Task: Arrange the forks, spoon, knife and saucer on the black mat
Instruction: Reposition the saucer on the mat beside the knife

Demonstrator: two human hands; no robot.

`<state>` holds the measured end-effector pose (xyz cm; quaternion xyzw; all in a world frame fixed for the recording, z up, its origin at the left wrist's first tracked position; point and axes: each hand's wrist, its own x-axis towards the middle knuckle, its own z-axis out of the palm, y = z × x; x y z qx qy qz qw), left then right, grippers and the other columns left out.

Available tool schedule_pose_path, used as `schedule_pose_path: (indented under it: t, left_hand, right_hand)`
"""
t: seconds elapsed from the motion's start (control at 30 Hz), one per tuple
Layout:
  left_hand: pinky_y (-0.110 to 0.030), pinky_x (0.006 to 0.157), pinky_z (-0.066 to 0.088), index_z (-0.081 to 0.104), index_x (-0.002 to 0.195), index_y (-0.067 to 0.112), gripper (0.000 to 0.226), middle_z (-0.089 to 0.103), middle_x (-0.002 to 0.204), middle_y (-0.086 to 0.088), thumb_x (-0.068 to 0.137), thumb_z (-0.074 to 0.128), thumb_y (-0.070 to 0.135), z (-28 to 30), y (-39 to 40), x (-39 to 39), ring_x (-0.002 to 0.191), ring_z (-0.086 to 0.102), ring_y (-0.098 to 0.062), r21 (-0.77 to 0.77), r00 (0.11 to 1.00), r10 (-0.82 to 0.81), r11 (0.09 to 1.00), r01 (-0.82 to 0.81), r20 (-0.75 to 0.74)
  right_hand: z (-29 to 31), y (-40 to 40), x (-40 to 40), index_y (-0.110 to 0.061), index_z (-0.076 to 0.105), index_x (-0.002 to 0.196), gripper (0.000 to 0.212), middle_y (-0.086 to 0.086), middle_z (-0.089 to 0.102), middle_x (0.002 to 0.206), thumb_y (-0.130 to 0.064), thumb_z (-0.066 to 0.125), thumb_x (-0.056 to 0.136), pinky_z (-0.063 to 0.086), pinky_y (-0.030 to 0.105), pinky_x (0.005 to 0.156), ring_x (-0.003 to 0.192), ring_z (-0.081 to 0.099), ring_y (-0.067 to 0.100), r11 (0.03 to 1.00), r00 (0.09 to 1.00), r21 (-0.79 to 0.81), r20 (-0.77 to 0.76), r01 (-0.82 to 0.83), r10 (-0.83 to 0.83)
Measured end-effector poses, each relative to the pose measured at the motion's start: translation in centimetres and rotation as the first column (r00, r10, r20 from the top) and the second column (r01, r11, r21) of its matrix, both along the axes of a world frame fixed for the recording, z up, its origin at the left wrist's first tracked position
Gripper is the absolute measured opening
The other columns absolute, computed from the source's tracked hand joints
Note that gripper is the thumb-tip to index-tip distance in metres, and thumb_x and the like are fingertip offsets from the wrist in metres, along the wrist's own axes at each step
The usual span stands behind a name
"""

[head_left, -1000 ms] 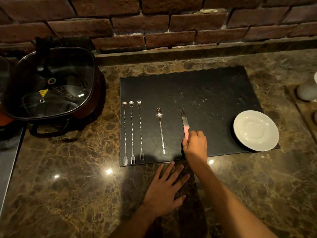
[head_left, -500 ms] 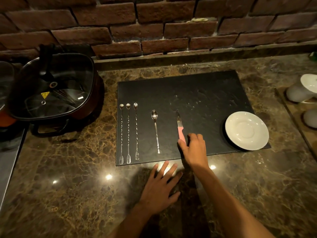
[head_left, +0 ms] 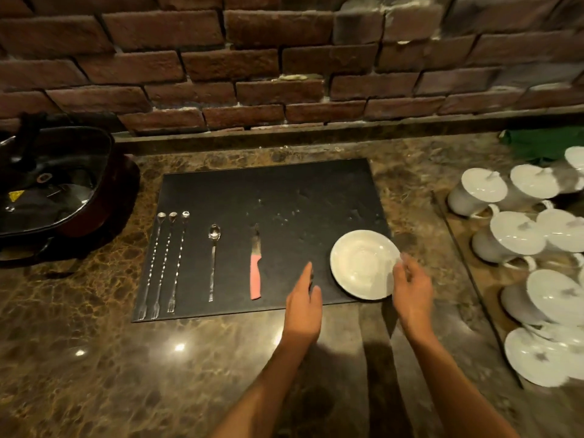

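The black mat (head_left: 284,197) lies on the marble counter. Three long thin forks (head_left: 162,263) lie side by side at its left, tines toward me. To their right lies a long spoon (head_left: 213,263), then a pink-handled knife (head_left: 256,273), both pointing away from me. A white saucer (head_left: 363,263) sits at the mat's front right corner. My right hand (head_left: 410,289) is at the saucer's right rim, fingers apart and blurred. My left hand (head_left: 303,301) hovers edge-on over the mat's front edge, left of the saucer, holding nothing.
A dark square pot with a glass lid (head_left: 53,191) stands at the left. Several white cups and lids (head_left: 531,248) crowd a tray at the right, with a green cloth (head_left: 543,143) behind them. A brick wall (head_left: 284,64) closes the back.
My right hand left the knife handle and moved right to the saucer's rim. My left hand lifted off the counter and moved right toward the saucer. The view swung right.
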<state>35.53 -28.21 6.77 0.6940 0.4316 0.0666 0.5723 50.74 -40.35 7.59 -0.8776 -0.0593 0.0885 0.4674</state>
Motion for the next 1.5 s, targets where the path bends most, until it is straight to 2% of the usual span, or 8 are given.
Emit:
schedule_pose_path:
  t: [0.17,0.33,0.47,0.63,0.77,1.17,1.3,1.5]
  left_hand:
    - [-0.037,0.123,0.027,0.035,0.159,0.020,0.051,0.040,0.162,0.002,0.109,0.044,0.014,0.9,-0.9,5.6,0.149,0.038,-0.015,-0.193,0.990,0.134,0.973,-0.123,0.045]
    - [-0.028,0.103,0.053,0.066,0.123,0.034,0.045,0.072,0.118,0.013,0.100,0.048,-0.001,0.7,-1.4,7.3,0.110,0.067,0.001,-0.180,0.977,0.178,0.971,-0.154,0.122]
    - [-0.018,0.087,0.057,0.069,0.121,0.034,0.047,0.075,0.112,0.016,0.098,0.051,-0.003,0.1,-2.1,7.6,0.108,0.068,-0.001,-0.215,0.947,0.281,0.945,-0.245,0.155]
    - [-0.013,0.078,0.056,0.072,0.114,0.037,0.053,0.076,0.107,0.021,0.096,0.049,-0.007,0.6,-2.2,8.1,0.103,0.069,0.004,-0.268,0.922,0.357,0.912,-0.309,0.152]
    - [-0.009,0.075,0.053,0.071,0.114,0.039,0.047,0.075,0.106,0.026,0.099,0.055,-0.002,1.0,-1.0,7.9,0.104,0.067,0.008,-0.270,0.905,0.389,0.902,-0.337,0.170]
    - [-0.037,0.105,0.055,0.068,0.130,0.021,0.041,0.074,0.122,0.003,0.099,0.055,-0.003,-0.5,4.5,7.6,0.117,0.068,-0.014,-0.156,0.917,0.332,0.940,-0.303,0.222]
    - [-0.041,0.110,0.049,0.062,0.138,0.026,0.040,0.070,0.128,0.010,0.102,0.057,0.009,-1.2,4.4,7.2,0.122,0.065,-0.012,-0.102,0.940,0.298,0.953,-0.284,0.163]
    - [-0.037,0.108,0.048,0.059,0.132,0.036,0.042,0.067,0.119,0.020,0.101,0.059,0.007,-1.0,4.8,7.3,0.108,0.064,0.001,-0.037,0.962,0.256,0.967,-0.254,0.096]
  right_hand:
    - [-2.1,-0.9,3.7,-0.004,0.058,0.129,0.036,0.009,0.063,0.125,-0.005,0.047,0.095,0.037,0.028,0.098,0.118,0.054,0.022,0.992,0.987,0.088,-0.124,-0.093,0.104]
    - [-2.9,-0.9,4.3,-0.003,0.062,0.125,0.039,0.001,0.065,0.117,0.008,0.046,0.091,0.048,0.036,0.099,0.107,0.061,0.017,0.967,0.979,0.186,-0.077,-0.172,0.189]
    - [-3.5,-1.7,3.9,-0.004,0.056,0.130,0.036,-0.012,0.061,0.117,-0.001,0.052,0.094,0.047,0.007,0.083,0.104,0.061,-0.009,0.939,0.982,0.308,-0.052,-0.156,0.180]
    - [-4.3,-1.4,4.2,-0.009,0.057,0.132,0.037,-0.006,0.061,0.123,-0.006,0.054,0.095,0.052,0.020,0.088,0.109,0.060,0.013,0.947,0.984,0.312,-0.129,-0.076,0.121]
    - [-4.3,0.3,4.5,-0.005,0.055,0.133,0.039,-0.001,0.061,0.125,-0.005,0.054,0.095,0.050,0.006,0.078,0.111,0.060,0.015,0.923,0.972,0.384,-0.198,-0.039,0.123]
    - [-5.4,6.8,5.5,-0.011,0.053,0.135,0.041,-0.009,0.062,0.126,-0.005,0.054,0.095,0.050,0.008,0.079,0.114,0.060,0.012,0.907,0.930,0.421,-0.326,-0.021,0.173]
    - [-5.8,6.5,5.2,-0.017,0.055,0.135,0.040,-0.009,0.064,0.126,-0.015,0.056,0.095,0.053,0.029,0.092,0.112,0.062,0.010,0.927,0.942,0.363,-0.272,-0.090,0.198]
    - [-5.3,6.6,5.4,-0.015,0.055,0.136,0.041,-0.001,0.061,0.133,-0.010,0.056,0.094,0.049,0.033,0.098,0.118,0.058,0.015,0.946,0.941,0.310,-0.279,-0.098,0.190]
